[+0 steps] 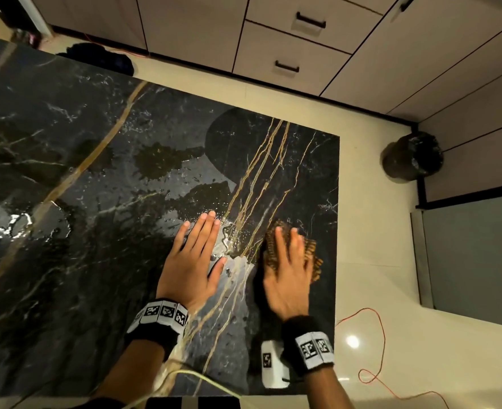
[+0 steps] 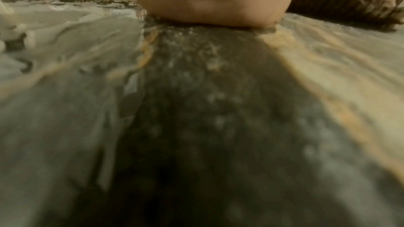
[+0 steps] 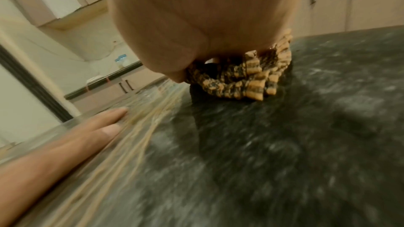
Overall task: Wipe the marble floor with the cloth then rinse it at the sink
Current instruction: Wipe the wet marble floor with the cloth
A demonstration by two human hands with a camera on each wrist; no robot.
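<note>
Open marble table point(image 1: 81, 160) lies ahead and left of my hands; only puddles point(image 1: 161, 160) there.

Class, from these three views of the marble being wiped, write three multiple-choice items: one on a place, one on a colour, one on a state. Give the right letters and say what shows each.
1. Where is the cloth?
A. under the right hand, near the slab's right edge
B. under the left hand
C. on the pale floor tiles

2. What colours is the cloth?
A. plain white
B. orange-brown with dark stripes
C. blue

3. How does the left hand lie?
A. curled in a fist
B. flat on the wet marble, fingers straight
C. lifted, holding a bottle

Answers: 1 A, the head view shows the cloth bunched beneath the right hand beside the slab's edge. 2 B, the right wrist view shows orange ribs with dark bands. 3 B, the head view shows the palm down with water beads around it.
</note>
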